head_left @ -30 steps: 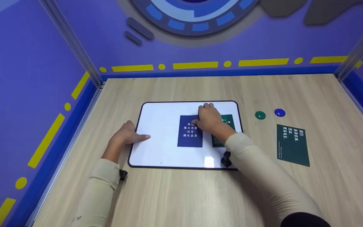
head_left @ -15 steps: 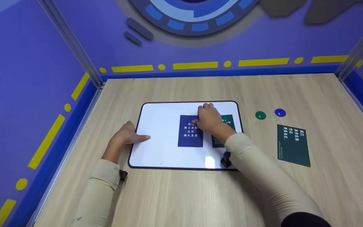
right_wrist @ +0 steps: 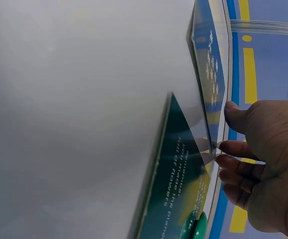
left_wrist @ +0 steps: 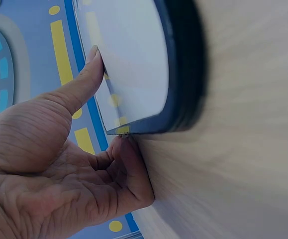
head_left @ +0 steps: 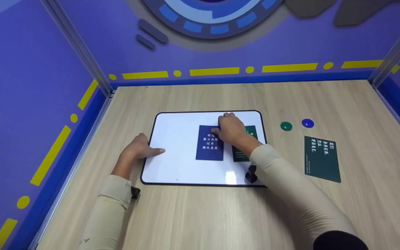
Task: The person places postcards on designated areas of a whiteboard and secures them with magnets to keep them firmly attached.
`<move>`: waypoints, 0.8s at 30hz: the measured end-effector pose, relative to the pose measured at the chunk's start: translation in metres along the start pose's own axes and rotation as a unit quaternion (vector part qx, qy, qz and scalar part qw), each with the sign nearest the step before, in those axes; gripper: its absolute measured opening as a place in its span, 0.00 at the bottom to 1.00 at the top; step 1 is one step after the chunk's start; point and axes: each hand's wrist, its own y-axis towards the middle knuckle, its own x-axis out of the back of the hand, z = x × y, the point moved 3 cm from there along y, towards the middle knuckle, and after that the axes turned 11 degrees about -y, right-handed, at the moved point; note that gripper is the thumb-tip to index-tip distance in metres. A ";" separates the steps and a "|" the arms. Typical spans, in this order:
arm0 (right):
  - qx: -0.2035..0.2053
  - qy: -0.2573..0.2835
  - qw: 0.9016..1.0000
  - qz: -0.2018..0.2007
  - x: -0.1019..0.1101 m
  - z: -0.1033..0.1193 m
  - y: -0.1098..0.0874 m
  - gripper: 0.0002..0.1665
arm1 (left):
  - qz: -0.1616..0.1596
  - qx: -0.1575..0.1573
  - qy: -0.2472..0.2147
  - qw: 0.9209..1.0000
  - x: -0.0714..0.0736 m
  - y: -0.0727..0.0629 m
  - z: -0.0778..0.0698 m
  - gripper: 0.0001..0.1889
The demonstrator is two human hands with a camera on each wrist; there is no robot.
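Note:
My left hand (head_left: 138, 148) grips the left edge of a white board (head_left: 172, 170) with a black rim. Its thumb (left_wrist: 86, 74) lies over the board's face, and the curled fingers (left_wrist: 134, 172) press against the side. On the board lies a dark blue card (head_left: 209, 151) with white characters. My right hand (head_left: 233, 129) pinches that card's upper right corner, its thumb (right_wrist: 235, 115) and fingertips close together there. A dark green card (head_left: 239, 155) lies to the right, partly hidden by my right hand and wrist. A green round magnet (right_wrist: 199, 227) sits on it in the right wrist view.
Right of the board, a green round magnet (head_left: 286, 126) and a blue one (head_left: 307, 123) lie on the wooden table (head_left: 193, 215). Below them is another dark green card (head_left: 321, 163), slightly turned. Blue walls (head_left: 82, 21) enclose the table's back and sides.
My right forearm has shifted slightly to the right, and the blue card has moved very slightly away from me. The left hand keeps its place on the board's edge.

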 end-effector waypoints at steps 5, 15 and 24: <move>-0.003 0.040 0.999 -0.009 0.009 -0.011 -0.003 0.25 | 0.003 -0.007 0.010 1.000 0.000 0.001 0.000 0.60; -0.050 0.077 0.994 -0.053 0.036 -0.084 -0.021 0.24 | -0.001 -0.001 -0.008 1.000 -0.002 0.000 0.000 0.58; -0.102 0.104 0.987 -0.072 0.051 -0.177 -0.058 0.27 | -0.001 -0.004 -0.018 1.000 0.000 -0.004 -0.003 0.57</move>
